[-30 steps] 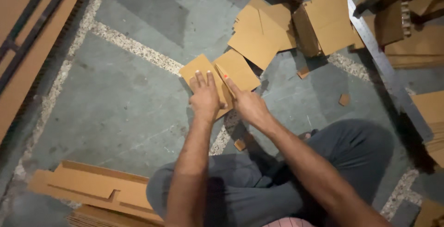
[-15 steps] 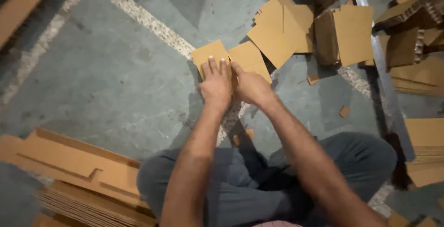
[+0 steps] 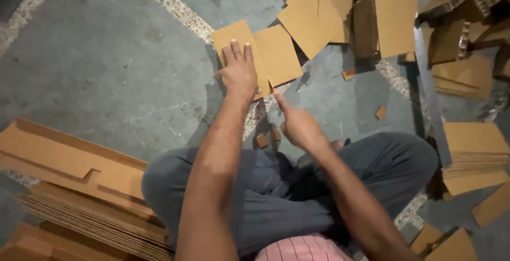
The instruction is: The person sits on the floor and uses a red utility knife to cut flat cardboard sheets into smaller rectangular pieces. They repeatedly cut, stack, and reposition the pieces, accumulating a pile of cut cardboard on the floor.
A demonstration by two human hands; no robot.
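Note:
A folded brown cardboard piece (image 3: 276,53) lies flat on the grey concrete floor (image 3: 106,64) in front of my crossed legs. My left hand (image 3: 240,72) presses flat on its left panel with the fingers stretched out. My right hand (image 3: 300,125) hovers just below the piece's near edge, fingers mostly curled. From it a slim point with an orange tip reaches to the cardboard's edge; I cannot tell whether that is a finger or a small tool.
More cardboard sheets (image 3: 319,11) and a folded box (image 3: 390,22) lie beyond the piece. Long cardboard strips and stacked sheets (image 3: 69,170) lie at my left. A metal bar (image 3: 427,80) and cardboard stacks (image 3: 473,154) are at my right. Small scraps (image 3: 380,112) dot the floor.
My right hand has pulled back off the cardboard toward my lap. The left hand stays pressed on the piece. The view has shifted, so the cardboard sits higher in the picture.

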